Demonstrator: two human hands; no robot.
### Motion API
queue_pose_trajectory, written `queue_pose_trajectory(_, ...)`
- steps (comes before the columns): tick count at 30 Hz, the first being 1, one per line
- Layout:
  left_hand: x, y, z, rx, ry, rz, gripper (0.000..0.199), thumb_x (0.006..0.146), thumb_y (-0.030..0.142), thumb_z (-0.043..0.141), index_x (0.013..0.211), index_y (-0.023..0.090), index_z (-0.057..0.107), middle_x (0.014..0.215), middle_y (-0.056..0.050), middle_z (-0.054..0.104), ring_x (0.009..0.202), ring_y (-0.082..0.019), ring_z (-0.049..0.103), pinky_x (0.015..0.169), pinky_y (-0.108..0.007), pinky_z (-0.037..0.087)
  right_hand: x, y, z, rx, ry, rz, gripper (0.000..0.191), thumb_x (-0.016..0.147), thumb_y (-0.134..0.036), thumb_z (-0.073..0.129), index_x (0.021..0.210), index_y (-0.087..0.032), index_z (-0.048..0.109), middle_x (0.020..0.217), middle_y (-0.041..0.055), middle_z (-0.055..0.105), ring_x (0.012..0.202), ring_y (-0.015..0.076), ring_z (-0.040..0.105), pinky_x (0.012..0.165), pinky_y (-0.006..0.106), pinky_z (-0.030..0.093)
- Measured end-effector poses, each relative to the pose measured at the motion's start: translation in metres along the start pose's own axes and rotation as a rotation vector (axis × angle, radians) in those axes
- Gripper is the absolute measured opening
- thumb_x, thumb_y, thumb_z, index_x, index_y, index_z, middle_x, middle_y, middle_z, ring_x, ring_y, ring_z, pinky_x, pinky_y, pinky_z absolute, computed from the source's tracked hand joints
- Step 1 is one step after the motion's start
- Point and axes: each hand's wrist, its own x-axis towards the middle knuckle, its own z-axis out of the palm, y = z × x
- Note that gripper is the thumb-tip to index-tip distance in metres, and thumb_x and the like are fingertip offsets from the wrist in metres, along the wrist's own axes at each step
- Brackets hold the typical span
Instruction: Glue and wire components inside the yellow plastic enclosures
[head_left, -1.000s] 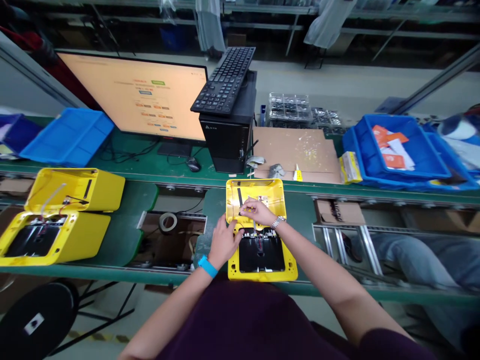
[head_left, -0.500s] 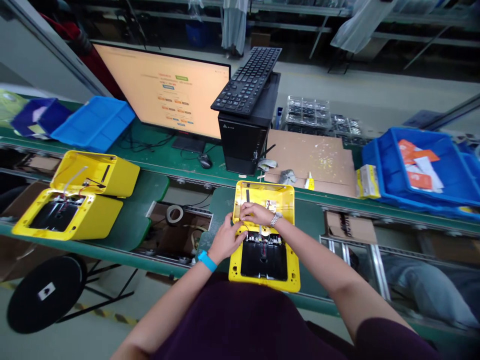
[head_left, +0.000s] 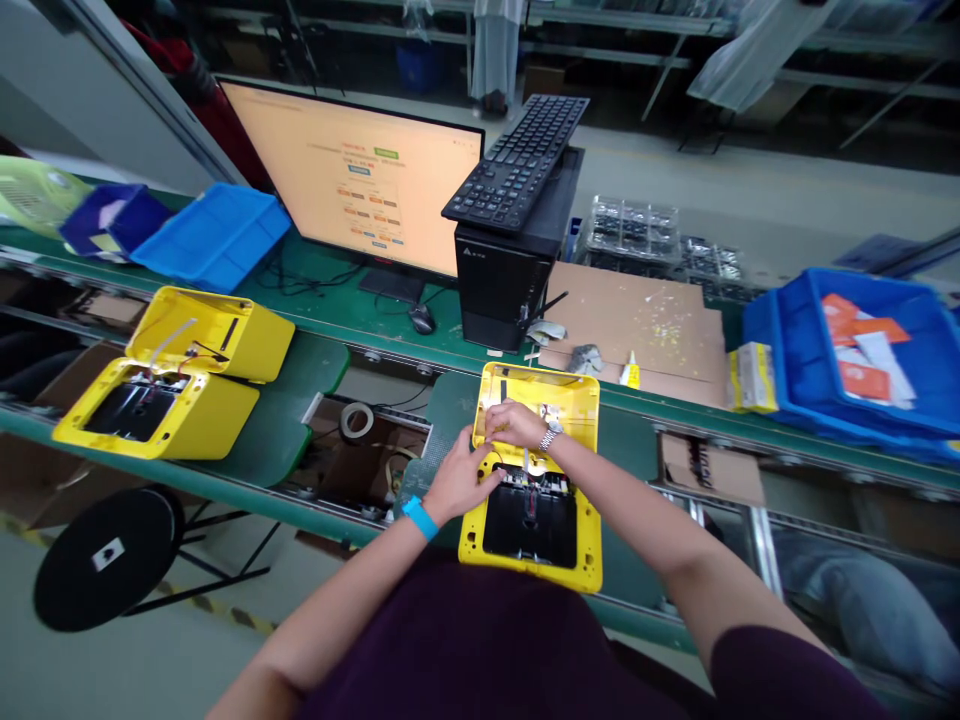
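Note:
An opened yellow case lies in front of me, its lid part tilted up behind the black inner panel. My left hand is at the case's left side near the hinge line, thumb and fingers apart around a thin dark wire. Above it, my right hand reaches into the lid's left part with fingers bent together; whatever is between its fingertips is too small to make out. White connectors and wires run along the top of the black panel.
Another opened yellow case stands at the left. Behind are a monitor, a black computer tower with a keyboard, and cardboard. Blue bins sit at the right, a tape roll left of my hands.
The whole view has shifted slightly, so the surroundings appear further right. Both hands stay at the same part of the case, with only small finger movements.

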Motion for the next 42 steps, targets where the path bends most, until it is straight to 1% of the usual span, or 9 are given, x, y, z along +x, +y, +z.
queue_pose_trajectory(4, -0.001, -0.004, -0.004, 0.108, -0.022, 0.031, 0.050, 0.097, 0.051, 0.055, 0.139, 0.025, 0.057, 0.150, -0.016, 0.036, 0.127, -0.036, 0.056, 0.105, -0.049, 0.049, 0.003, -0.004, -0.005, 0.019, 0.096, 0.117, 0.035, 0.068, -0.030, 0.089, 0.076, -0.022, 0.056, 0.073, -0.0038, 0.058, 0.064, 0.0154, 0.054, 0.070, 0.030, 0.043)
queue_pose_trajectory(12, 0.012, 0.004, -0.012, 0.412, -0.039, 0.089, 0.065, 0.095, 0.070, 0.044, 0.131, 0.019, 0.063, 0.117, -0.018, 0.056, 0.113, -0.036, 0.055, 0.092, -0.048, 0.047, -0.035, -0.045, -0.009, 0.221, 0.573, 0.305, 0.022, 0.090, -0.038, 0.070, 0.102, -0.023, 0.059, 0.089, 0.0018, 0.063, 0.080, 0.0184, 0.060, 0.075, 0.032, 0.049)
queue_pose_trajectory(16, 0.027, 0.004, -0.016, 0.214, -0.077, 0.005, 0.072, 0.090, 0.078, 0.043, 0.116, 0.018, 0.073, 0.113, -0.017, 0.056, 0.113, -0.036, 0.057, 0.096, -0.050, 0.048, -0.086, -0.080, -0.003, 0.265, 0.799, 0.372, 0.026, 0.090, -0.041, 0.072, 0.106, -0.023, 0.060, 0.089, 0.0019, 0.062, 0.079, 0.0176, 0.059, 0.075, 0.031, 0.049)
queue_pose_trajectory(19, 0.024, -0.023, -0.019, -0.095, -0.091, 0.001, 0.063, 0.099, 0.068, 0.034, 0.142, 0.030, 0.059, 0.147, -0.014, 0.047, 0.140, -0.032, 0.044, 0.110, -0.046, 0.044, -0.134, -0.105, 0.009, 0.315, 0.969, 0.451, 0.027, 0.091, -0.042, 0.073, 0.105, -0.023, 0.060, 0.088, 0.0019, 0.062, 0.079, 0.0175, 0.059, 0.073, 0.031, 0.049)
queue_pose_trajectory(22, 0.004, -0.065, -0.017, -0.143, -0.020, -0.353, 0.072, 0.101, 0.066, 0.024, 0.163, 0.029, 0.021, 0.168, -0.013, 0.025, 0.157, -0.031, 0.018, 0.116, -0.047, 0.038, -0.179, -0.125, 0.026, 0.370, 1.100, 0.546, 0.030, 0.090, -0.046, 0.074, 0.105, -0.023, 0.061, 0.087, 0.0023, 0.062, 0.078, 0.0175, 0.059, 0.071, 0.030, 0.049)
queue_pose_trajectory(24, -0.012, -0.089, -0.013, -0.080, -0.131, -0.638, 0.087, 0.098, 0.070, 0.025, 0.162, 0.012, 0.020, 0.161, -0.026, 0.035, 0.151, -0.041, 0.031, 0.109, -0.053, 0.043, -0.203, -0.137, 0.038, 0.398, 1.129, 0.596, 0.033, 0.089, -0.048, 0.075, 0.104, -0.022, 0.061, 0.086, 0.0024, 0.062, 0.077, 0.0175, 0.059, 0.070, 0.030, 0.049)
queue_pose_trajectory(29, -0.034, -0.114, 0.001, -0.026, -0.277, -0.731, 0.096, 0.090, 0.080, 0.032, 0.145, 0.003, 0.047, 0.131, -0.031, 0.064, 0.122, -0.047, 0.062, 0.097, -0.052, 0.051, -0.225, -0.174, 0.061, 0.489, 0.985, 0.583, 0.032, 0.090, -0.047, 0.074, 0.100, -0.019, 0.063, 0.081, 0.0012, 0.061, 0.072, 0.0149, 0.057, 0.069, 0.028, 0.048)
queue_pose_trajectory(35, -0.029, -0.083, 0.028, -0.009, -0.263, -0.711, 0.105, 0.082, 0.091, 0.028, 0.145, 0.008, 0.044, 0.126, -0.027, 0.068, 0.118, -0.046, 0.065, 0.096, -0.051, 0.051, -0.192, -0.216, 0.086, 0.695, 0.548, 0.496, 0.029, 0.096, -0.047, 0.066, 0.102, -0.019, 0.067, 0.087, 0.0033, 0.068, 0.078, 0.0158, 0.066, 0.073, 0.028, 0.052)
queue_pose_trajectory(42, -0.020, -0.020, 0.100, -0.563, -0.427, -0.491, 0.081, 0.090, 0.076, 0.035, 0.141, 0.015, 0.051, 0.138, -0.020, 0.065, 0.132, -0.035, 0.059, 0.113, -0.047, 0.043, -0.168, -0.156, 0.139, 0.099, -0.052, 0.697, 0.029, 0.092, -0.029, 0.063, 0.115, -0.017, 0.076, 0.121, 0.0144, 0.073, 0.117, 0.0279, 0.066, 0.103, 0.040, 0.048)
